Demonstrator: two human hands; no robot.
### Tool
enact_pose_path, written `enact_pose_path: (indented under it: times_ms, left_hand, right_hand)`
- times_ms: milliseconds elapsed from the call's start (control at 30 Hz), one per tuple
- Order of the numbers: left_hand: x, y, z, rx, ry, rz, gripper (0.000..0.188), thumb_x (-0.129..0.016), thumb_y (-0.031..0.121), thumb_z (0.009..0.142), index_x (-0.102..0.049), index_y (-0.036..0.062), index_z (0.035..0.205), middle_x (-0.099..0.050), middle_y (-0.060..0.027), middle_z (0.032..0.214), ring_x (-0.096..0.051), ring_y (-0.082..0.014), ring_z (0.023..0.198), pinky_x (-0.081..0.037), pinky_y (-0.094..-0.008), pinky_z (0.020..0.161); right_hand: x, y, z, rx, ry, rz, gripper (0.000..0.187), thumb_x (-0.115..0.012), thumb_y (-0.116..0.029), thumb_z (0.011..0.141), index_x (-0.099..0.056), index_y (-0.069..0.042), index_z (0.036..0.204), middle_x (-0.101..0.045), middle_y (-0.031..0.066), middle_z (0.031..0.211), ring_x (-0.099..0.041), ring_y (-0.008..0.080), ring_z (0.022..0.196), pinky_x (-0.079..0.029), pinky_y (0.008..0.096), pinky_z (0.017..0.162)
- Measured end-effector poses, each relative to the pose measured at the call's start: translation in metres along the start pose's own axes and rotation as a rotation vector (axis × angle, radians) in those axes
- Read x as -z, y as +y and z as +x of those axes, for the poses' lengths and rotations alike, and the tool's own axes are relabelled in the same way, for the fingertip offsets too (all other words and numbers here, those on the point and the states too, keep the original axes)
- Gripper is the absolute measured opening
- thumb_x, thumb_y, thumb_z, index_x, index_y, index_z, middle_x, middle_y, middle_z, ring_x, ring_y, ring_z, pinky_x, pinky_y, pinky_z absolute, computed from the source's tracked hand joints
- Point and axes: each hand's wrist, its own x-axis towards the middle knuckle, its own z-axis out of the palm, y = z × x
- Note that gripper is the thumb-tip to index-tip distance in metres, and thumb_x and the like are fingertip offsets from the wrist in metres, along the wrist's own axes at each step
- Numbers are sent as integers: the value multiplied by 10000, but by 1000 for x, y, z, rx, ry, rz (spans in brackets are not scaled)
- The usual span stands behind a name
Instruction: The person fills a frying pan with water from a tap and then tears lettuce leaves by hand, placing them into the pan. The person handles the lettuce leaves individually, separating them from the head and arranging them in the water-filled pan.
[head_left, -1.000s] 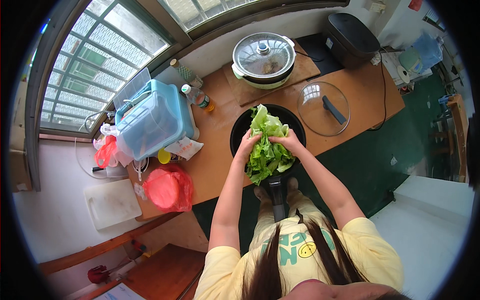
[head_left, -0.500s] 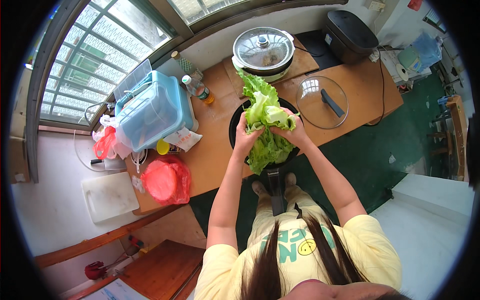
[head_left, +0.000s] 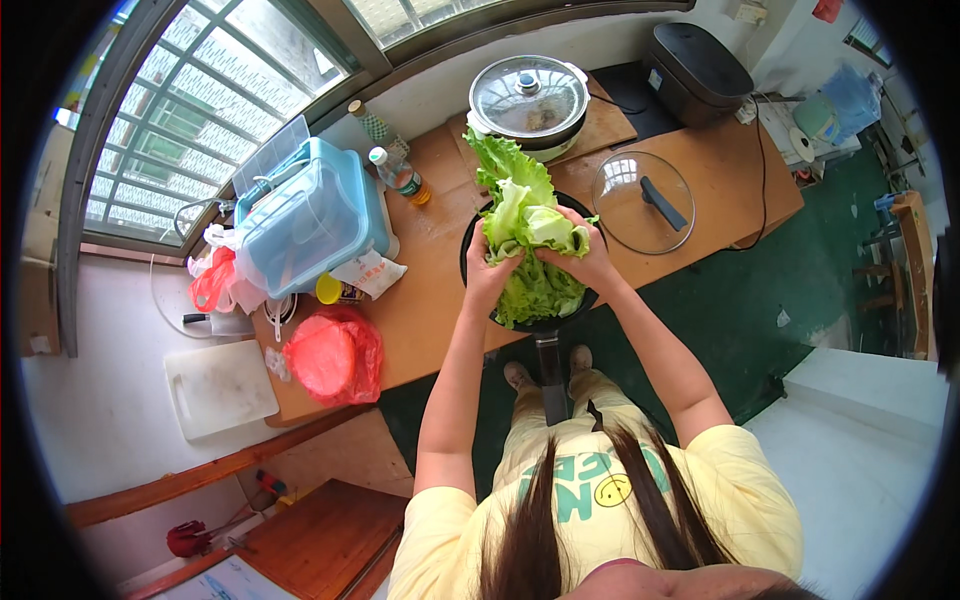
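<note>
Both hands hold a bunch of green lettuce [head_left: 530, 228] over a dark frying pan [head_left: 548, 350], whose handle points toward my body. My left hand [head_left: 489, 270] grips the leaves on the left side, thumb turned inward. From the right, my right hand [head_left: 592, 262] closes around the pale leaf bases. Long leaves stick out past the pan's far side, and frilly ones lie below my hands inside it. The leaves and my hands hide most of the pan's inside.
Behind the pan stands a lidded electric pot [head_left: 530, 100]. A glass lid [head_left: 643, 203] lies to the right, with a black appliance [head_left: 700, 72] beyond. On the left are a bottle [head_left: 402, 178], a blue bin [head_left: 305, 225], a red bag [head_left: 332, 358] and a white cutting board [head_left: 222, 388].
The lettuce leaves that hung over the pan's near rim now sit farther back, within the pan. The far leaves reach slightly farther up and left. Both hands keep their hold.
</note>
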Motion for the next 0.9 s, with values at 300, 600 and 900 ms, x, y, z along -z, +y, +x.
enact_pose_path:
  times_ms: [300,600,900]
  left_hand:
    - [10,-41,-21,-20,95,-47,743,-686,106,748,-277,53,1365,-413,-103,1310,-450,-226,1181,-385,-334,973]
    - [46,-67,-46,348,50,-282,613,-634,135,816,-323,52,1338,-461,-104,1258,-478,-214,1146,-422,-348,935]
    - [44,-77,-33,385,-96,19,672,-661,172,815,-279,23,1348,-431,-110,1278,-442,-226,1161,-355,-341,982]
  right_hand:
    - [-24,36,-31,85,118,-312,638,-802,-226,638,-518,39,1145,-601,172,1052,-595,270,992,-472,338,851]
    - [-62,31,-46,122,173,-362,608,-702,-171,631,-496,44,1162,-589,194,1003,-556,329,932,-431,402,875]
    - [-71,36,-51,-71,93,-622,682,-675,-103,627,-418,47,1241,-541,147,1097,-494,301,1057,-426,420,854]
